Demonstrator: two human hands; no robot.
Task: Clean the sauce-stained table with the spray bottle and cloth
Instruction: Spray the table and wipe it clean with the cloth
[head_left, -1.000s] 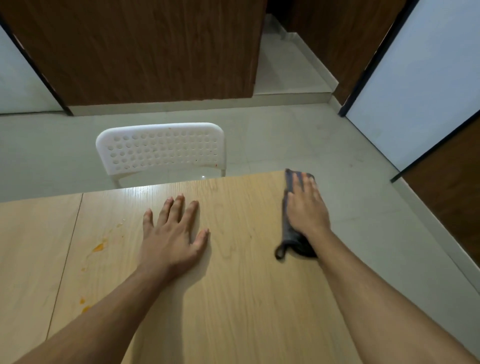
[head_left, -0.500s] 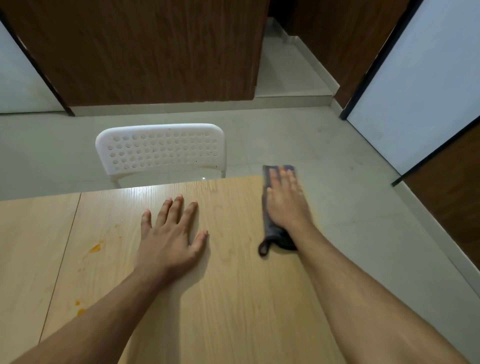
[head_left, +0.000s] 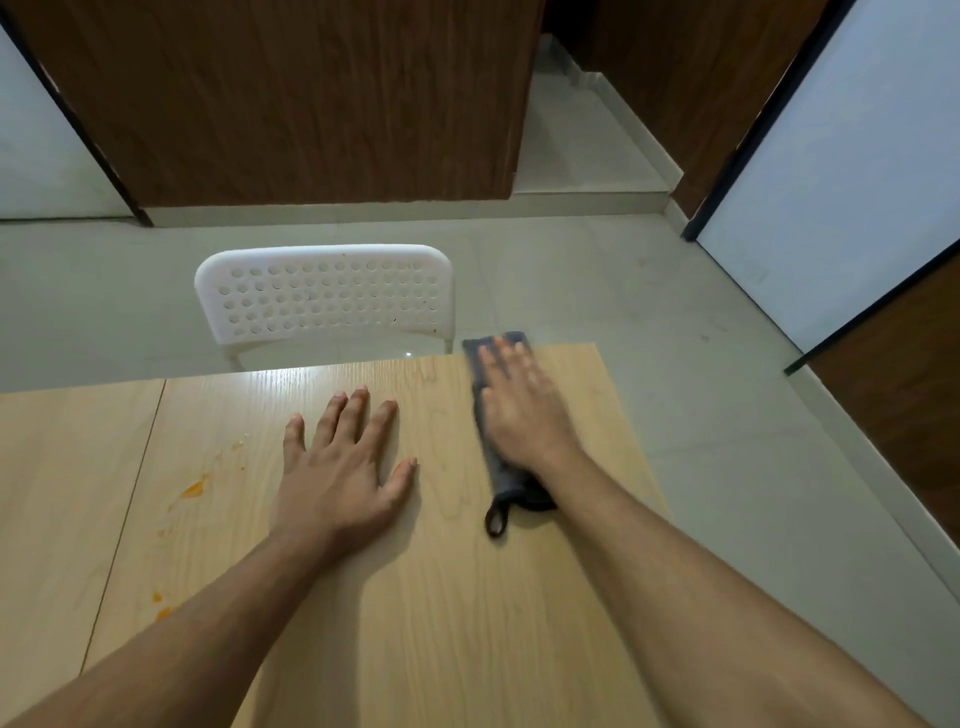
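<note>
My right hand (head_left: 522, 410) lies flat on a folded dark grey cloth (head_left: 497, 470), pressing it onto the light wooden table (head_left: 441, 597) near the far edge; the cloth's hanging loop trails toward me. Palm down on the wood at the table's middle rests my left hand (head_left: 343, 467), fingers spread, holding nothing. Orange sauce stains (head_left: 193, 488) mark the table left of my left hand, with smaller spots (head_left: 158, 605) nearer to me. No spray bottle is in view.
A white perforated plastic chair (head_left: 324, 299) stands behind the table's far edge. A seam (head_left: 124, 519) splits the tabletop on the left. The table's right edge drops to a grey tiled floor (head_left: 701, 389). Brown wood panels and pale doors line the walls.
My right hand has slid the cloth leftward along the far part of the table, from the right edge toward the middle. My left hand has stayed put.
</note>
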